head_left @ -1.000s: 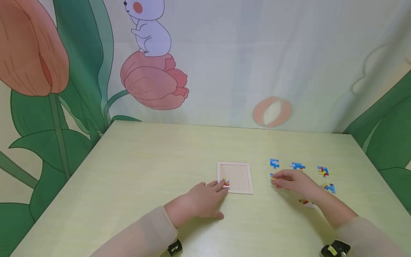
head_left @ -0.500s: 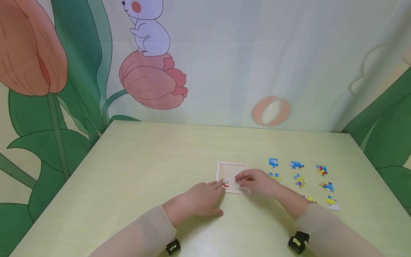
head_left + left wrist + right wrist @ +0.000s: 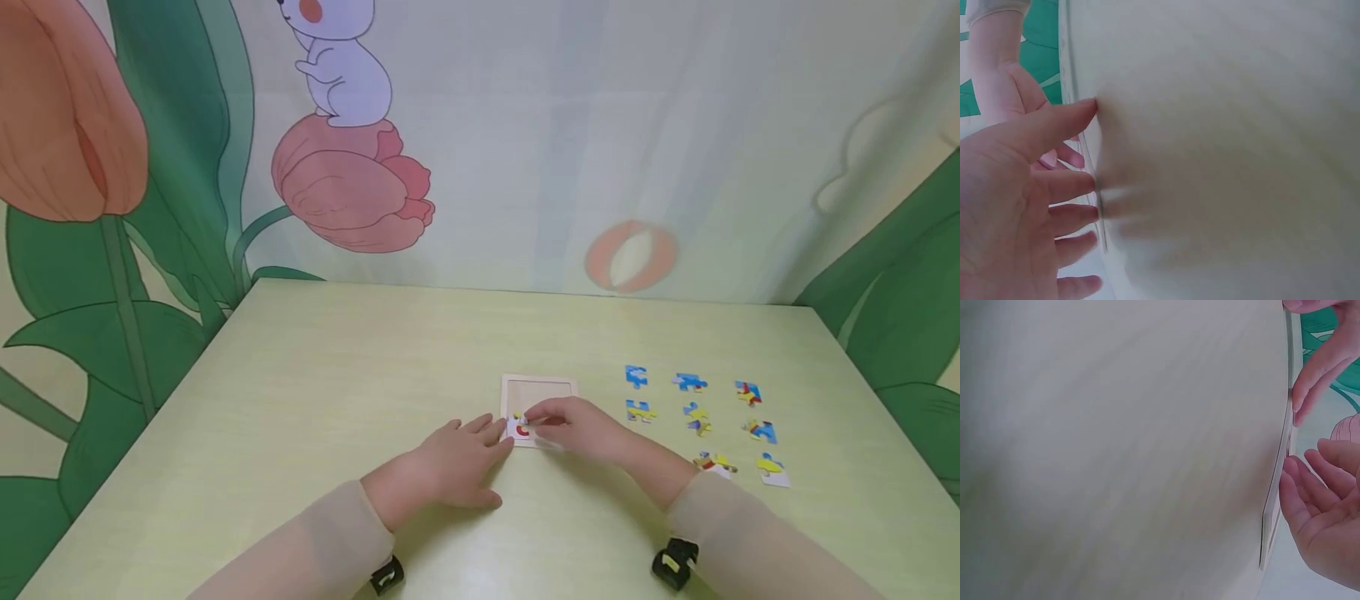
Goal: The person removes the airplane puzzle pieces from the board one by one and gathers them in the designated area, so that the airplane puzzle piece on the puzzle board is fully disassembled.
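Observation:
In the head view, a small puzzle piece (image 3: 517, 428) in yellow, red and white lies in the lower left corner of the square puzzle frame (image 3: 540, 379). My right hand (image 3: 581, 427) reaches in over the frame from the right. Its thumb and index finger pinch the right side of that piece. My left hand (image 3: 461, 462) lies with fingers spread, its fingertips at the frame's left edge. From the left wrist, the left hand (image 3: 1029, 194) shows its fingers stretched towards the frame's rim. The right wrist view has the right hand (image 3: 1325, 515) with fingertips gathered at that rim.
Several loose puzzle pieces lie in rows to the right of the frame, among them a blue piece (image 3: 636, 376) and a yellow and white piece (image 3: 772, 469). The pale tabletop (image 3: 360, 358) ends at a printed curtain (image 3: 495, 167) behind.
My right hand has moved left from the loose pieces to the piece inside the frame. My left hand has shifted slightly left, uncovering more of that piece.

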`<state>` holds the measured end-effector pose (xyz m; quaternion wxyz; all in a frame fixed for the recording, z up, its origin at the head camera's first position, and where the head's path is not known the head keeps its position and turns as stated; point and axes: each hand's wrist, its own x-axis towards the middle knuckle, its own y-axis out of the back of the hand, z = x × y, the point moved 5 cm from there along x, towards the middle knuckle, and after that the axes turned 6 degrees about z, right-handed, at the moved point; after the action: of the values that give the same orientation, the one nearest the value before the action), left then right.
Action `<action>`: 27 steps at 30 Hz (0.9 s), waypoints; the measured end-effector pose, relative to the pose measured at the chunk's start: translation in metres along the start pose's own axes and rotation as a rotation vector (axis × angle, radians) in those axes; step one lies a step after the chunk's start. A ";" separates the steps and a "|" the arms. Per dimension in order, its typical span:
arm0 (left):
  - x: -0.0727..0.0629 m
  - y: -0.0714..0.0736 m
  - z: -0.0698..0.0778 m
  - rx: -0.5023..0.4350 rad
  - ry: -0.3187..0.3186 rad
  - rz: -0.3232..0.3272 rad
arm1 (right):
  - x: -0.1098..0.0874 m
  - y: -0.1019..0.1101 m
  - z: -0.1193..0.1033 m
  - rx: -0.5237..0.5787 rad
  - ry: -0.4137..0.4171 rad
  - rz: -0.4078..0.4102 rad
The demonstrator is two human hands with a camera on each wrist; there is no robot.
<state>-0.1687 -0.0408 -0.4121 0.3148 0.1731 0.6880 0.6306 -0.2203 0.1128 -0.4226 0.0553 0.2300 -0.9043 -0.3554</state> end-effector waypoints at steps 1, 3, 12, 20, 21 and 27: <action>0.000 0.001 0.000 0.007 -0.002 -0.002 | 0.001 0.000 -0.001 0.003 0.006 0.002; 0.001 0.002 0.001 0.012 -0.003 -0.010 | 0.003 -0.001 -0.002 0.007 0.005 0.012; 0.004 0.004 0.002 0.046 -0.004 -0.028 | 0.013 -0.003 0.003 0.124 -0.122 0.065; 0.005 0.006 0.002 0.048 -0.009 -0.030 | 0.016 -0.003 0.000 0.107 -0.127 0.082; 0.005 0.006 0.002 0.045 -0.008 -0.030 | 0.017 -0.003 0.001 0.101 -0.125 0.086; 0.005 0.006 0.002 0.035 -0.010 -0.025 | 0.018 -0.003 0.003 0.124 -0.176 0.117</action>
<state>-0.1724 -0.0355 -0.4079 0.3231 0.1733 0.6995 0.6134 -0.2359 0.1048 -0.4281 -0.0179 0.1479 -0.9378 -0.3136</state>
